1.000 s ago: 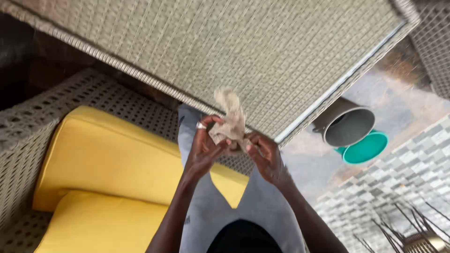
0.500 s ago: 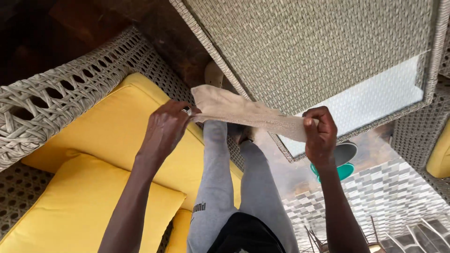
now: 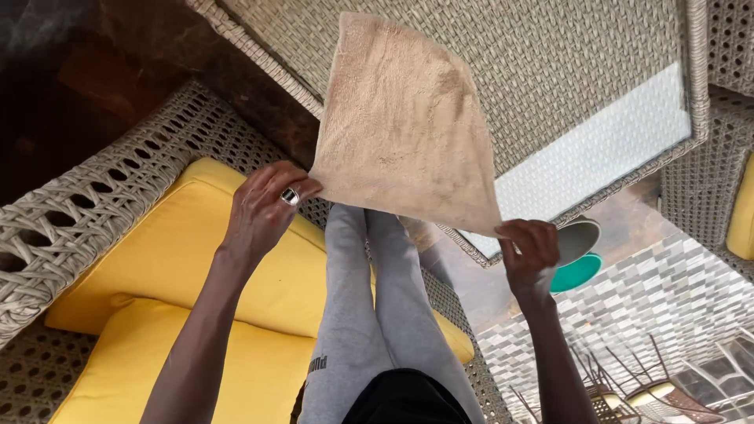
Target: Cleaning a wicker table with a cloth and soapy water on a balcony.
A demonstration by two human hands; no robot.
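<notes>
Head view: looking down over the person's arms and grey-trousered legs, seated on wicker furniture.
Cloth: a beige terry cloth, spread out flat and held up in the air in front of the wicker table. Roughly four-sided, a bit fuzzy, with a faint darker, pinkish tinge along its 10 o'clock edge and some dingy patches near the middle.
Cloth position: fills the upper centre, top corner up at 12 o'clock, bottom edge running from the 9 o'clock corner down to the 4 o'clock corner.
Left arm: reaches up from 7 o'clock, forearm long and straight, wrist bent slightly toward the cloth.
Left hand: fingers curled and closed, pinching the cloth's lower 9 o'clock corner; a ring shows on one finger.
Right arm: comes up from 5 o'clock, more upright.
Right hand: closed up tight, fingertips pinching the cloth's 4 o'clock corner.
Around: yellow cushions at 8 o'clock on the wicker seat; a grey and a teal round dish-shaped thing on the tiled floor just past the right hand.
</notes>
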